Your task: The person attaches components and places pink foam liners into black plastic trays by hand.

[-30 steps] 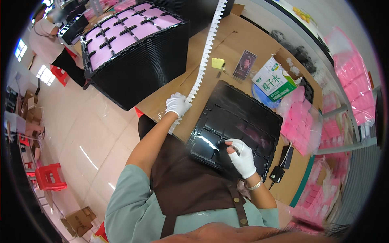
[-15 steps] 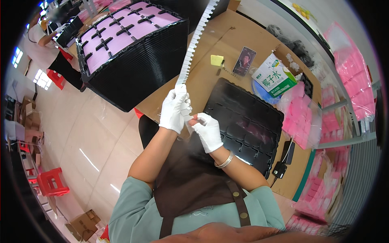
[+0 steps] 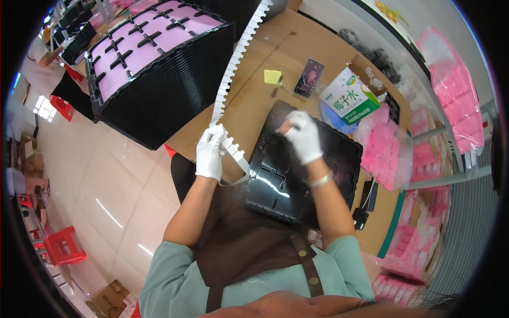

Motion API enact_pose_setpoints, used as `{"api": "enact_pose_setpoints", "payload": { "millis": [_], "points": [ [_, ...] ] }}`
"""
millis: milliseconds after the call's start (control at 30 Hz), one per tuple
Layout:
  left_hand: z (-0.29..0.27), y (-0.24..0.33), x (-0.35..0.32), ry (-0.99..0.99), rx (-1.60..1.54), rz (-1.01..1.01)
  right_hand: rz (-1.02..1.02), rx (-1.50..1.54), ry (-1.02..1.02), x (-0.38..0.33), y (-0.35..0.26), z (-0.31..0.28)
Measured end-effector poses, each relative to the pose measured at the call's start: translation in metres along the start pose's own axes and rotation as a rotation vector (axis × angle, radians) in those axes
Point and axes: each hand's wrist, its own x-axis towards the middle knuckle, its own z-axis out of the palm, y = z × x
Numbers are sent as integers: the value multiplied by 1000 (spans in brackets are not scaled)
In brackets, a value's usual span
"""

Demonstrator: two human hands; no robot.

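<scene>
My white-gloved left hand (image 3: 211, 153) is closed around a long white strip with a notched edge (image 3: 233, 69). Most of the strip rises upward past the black stack, and its short lower end bends away beside the tray's left edge. Over the far part of a black plastic tray (image 3: 275, 185) with moulded compartments hovers my gloved right hand (image 3: 305, 137). Its bare thumb and finger tips are drawn together in a pinch, slightly blurred. Whatever lies between them is too small to make out.
A tall stack of black trays with pink sheets (image 3: 175, 74) stands at the left. Beyond the tray lie a phone (image 3: 309, 78), yellow sticky notes (image 3: 272, 77) and a white-green carton (image 3: 350, 98). Bagged pink pieces (image 3: 384, 146) sit at the right. Another person (image 3: 47, 71) works far left.
My right hand has left the strip and swung right over the black tray. My left hand still grips the strip, whose lower end now hangs free. The whole view has shifted slightly.
</scene>
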Motion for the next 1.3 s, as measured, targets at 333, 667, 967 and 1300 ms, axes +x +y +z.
{"api": "enact_pose_setpoints", "payload": {
  "millis": [333,667,967,1300],
  "points": [
    [5,5,-12,29,89,12,317,-696,-278,50,49,3],
    [12,-2,-17,-71,-40,-27,433,448,-436,-38,-28,66],
    [12,4,-26,-63,-169,-83,559,678,-290,-60,-46,61],
    [20,-7,-31,-7,-153,52,496,580,-236,-73,-49,69]
  ]
}}
